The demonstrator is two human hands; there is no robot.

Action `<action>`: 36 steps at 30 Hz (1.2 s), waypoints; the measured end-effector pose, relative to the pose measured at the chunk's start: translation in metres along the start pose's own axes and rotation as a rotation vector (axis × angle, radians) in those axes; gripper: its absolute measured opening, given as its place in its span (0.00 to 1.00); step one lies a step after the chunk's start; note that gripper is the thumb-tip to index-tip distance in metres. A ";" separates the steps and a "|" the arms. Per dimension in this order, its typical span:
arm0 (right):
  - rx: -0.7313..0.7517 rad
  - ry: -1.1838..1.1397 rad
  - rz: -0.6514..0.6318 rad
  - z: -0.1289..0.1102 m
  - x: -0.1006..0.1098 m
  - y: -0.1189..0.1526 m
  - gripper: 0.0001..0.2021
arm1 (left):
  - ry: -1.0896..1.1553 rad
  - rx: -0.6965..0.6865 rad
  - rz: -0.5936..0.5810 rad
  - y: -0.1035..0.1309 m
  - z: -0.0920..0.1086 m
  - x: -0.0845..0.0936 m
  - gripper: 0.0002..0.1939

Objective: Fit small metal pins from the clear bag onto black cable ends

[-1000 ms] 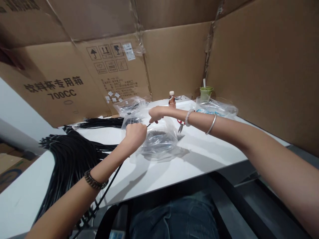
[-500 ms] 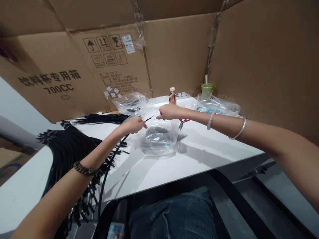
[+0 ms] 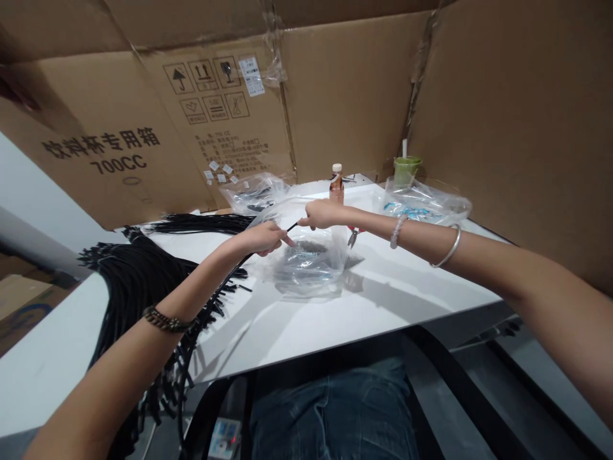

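Observation:
My left hand (image 3: 265, 239) is closed around a black cord (image 3: 292, 227) near its end, and the rest of the cord trails down past my forearm. My right hand (image 3: 322, 214) pinches at the tip of that cord; whether a small part sits between its fingers I cannot make out. Below both hands lies a clear plastic bag (image 3: 309, 271) holding many small grey pieces. Red-handled scissors or snips (image 3: 353, 236) rest just beyond the right wrist. To the left, a thick bundle of black cords (image 3: 138, 281) hangs over the table edge.
More black cords (image 3: 204, 223) lie behind my left hand. Along the cardboard wall (image 3: 345, 96) stand a plastic bag (image 3: 256, 193), a bottle (image 3: 336, 185), a green cup (image 3: 407, 170) and a bag with blue pieces (image 3: 431, 206). The white table (image 3: 383, 287) ends before my lap.
My hands have come together: the cord's end, apart from my right fingers before, now meets them. The left hand has shifted slightly right, and the view has moved a little.

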State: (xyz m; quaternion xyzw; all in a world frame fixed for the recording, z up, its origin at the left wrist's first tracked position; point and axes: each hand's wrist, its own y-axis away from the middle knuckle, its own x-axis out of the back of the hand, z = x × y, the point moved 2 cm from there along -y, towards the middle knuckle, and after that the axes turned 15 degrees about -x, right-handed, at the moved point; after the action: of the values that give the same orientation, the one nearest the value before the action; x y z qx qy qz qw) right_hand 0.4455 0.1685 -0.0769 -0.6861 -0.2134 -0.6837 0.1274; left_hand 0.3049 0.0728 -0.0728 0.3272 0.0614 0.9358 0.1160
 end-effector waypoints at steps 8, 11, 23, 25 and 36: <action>-0.012 0.022 0.066 -0.001 -0.007 0.003 0.15 | 0.380 0.036 0.056 0.005 -0.007 -0.004 0.12; -0.038 0.025 0.072 0.000 -0.006 0.006 0.15 | 0.516 0.043 0.114 0.006 -0.009 -0.004 0.14; -0.065 -0.199 0.195 0.004 -0.004 0.019 0.18 | 1.140 0.056 0.283 0.013 -0.013 -0.011 0.17; -0.061 -0.271 0.216 0.003 -0.009 0.021 0.18 | 1.245 0.023 0.317 0.018 -0.013 -0.017 0.15; 0.094 -0.446 0.235 -0.016 -0.039 0.031 0.17 | 1.854 -0.291 0.542 0.044 -0.002 -0.088 0.22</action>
State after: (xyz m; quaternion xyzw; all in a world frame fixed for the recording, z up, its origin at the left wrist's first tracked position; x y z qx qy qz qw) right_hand 0.4469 0.1290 -0.1112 -0.8333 -0.1865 -0.4854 0.1876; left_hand 0.3626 0.0080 -0.1185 -0.5531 -0.0652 0.8154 -0.1580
